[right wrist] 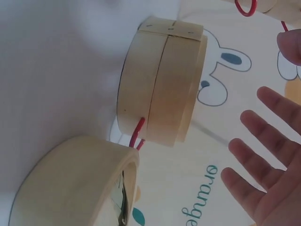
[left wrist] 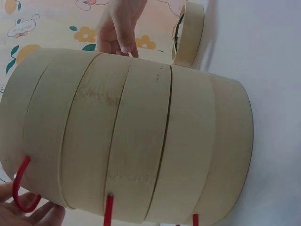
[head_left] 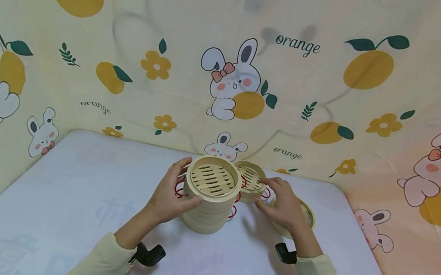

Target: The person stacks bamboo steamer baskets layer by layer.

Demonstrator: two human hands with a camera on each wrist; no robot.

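Observation:
A tall stack of bamboo steamer baskets [head_left: 208, 215] stands on the table, its slatted top tier facing up and red cord loops [left wrist: 21, 188] on its sides. My left hand [head_left: 170, 195] grips the upper part from the left, thumb across the front near the rim and fingers around the side. Behind the stack to the right is a shorter bamboo steamer basket [right wrist: 164, 84], also slatted with red loops. My right hand [head_left: 284, 203] is beside it, fingers spread apart and nothing in the palm in the right wrist view.
A round bamboo piece [right wrist: 66, 174] with something dark inside its rim sits at the right, partly hidden by my right hand in the head view. Behind the white table [head_left: 76, 184] hangs a cloth [head_left: 193, 21] printed with rabbits and oranges.

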